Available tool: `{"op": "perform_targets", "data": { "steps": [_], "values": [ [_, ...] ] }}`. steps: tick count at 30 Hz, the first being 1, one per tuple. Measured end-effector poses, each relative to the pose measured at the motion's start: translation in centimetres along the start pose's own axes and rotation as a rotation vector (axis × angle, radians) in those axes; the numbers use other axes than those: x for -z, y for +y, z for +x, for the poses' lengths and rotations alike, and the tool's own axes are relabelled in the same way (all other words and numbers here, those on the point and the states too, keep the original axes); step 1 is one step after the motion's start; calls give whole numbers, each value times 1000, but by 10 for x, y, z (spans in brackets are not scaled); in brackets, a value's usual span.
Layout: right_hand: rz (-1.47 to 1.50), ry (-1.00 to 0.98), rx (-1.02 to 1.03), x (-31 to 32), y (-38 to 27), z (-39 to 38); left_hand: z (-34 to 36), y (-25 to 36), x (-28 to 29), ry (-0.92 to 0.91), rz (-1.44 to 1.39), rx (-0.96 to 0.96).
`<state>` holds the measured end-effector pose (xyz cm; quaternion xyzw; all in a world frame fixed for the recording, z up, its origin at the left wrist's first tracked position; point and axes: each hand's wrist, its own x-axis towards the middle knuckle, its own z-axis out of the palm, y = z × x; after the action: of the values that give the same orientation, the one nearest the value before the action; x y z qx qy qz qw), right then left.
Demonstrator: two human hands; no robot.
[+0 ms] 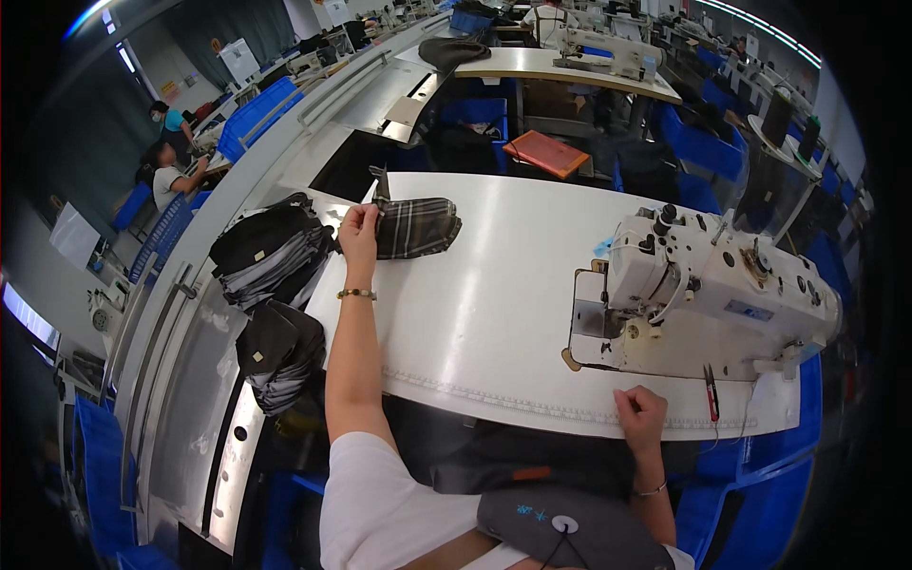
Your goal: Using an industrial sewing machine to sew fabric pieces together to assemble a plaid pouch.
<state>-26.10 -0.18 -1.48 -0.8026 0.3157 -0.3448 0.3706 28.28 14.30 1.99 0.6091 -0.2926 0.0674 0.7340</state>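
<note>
My left hand (357,233) reaches far out to the left end of the white sewing table (503,285). Its fingers pinch the near-left edge of a dark plaid fabric piece (418,226), which lies with a rounded end pointing right. A small strip of the cloth stands up beside my fingertips. My right hand (642,416) rests at the table's front edge with its fingers curled in, and nothing shows in them. Right of that hand lies a pair of red-and-black thread snips (711,393). The white sewing machine (722,294) stands beyond it.
Two stacks of dark cut pieces, an upper one (271,249) and a lower one (278,351), sit left of the table on a metal rail. A measuring tape (513,406) runs along the front edge. Blue bins (774,456) and an orange-red tray (546,154) surround the table. Other people work farther off.
</note>
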Motion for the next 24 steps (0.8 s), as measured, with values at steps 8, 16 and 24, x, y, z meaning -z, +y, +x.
{"op": "perform_targets", "data": {
  "steps": [8,16,24],
  "values": [
    [525,-95,-273,-29,2,18,-167,131,-72,-425,265,-160],
    [745,-227,-239,-74,-27,23,-289,130,-94,-863,341,-77],
    [413,-155,-193,-52,-5,19,-190,151,62,-303,1201,-231]
  ]
}}
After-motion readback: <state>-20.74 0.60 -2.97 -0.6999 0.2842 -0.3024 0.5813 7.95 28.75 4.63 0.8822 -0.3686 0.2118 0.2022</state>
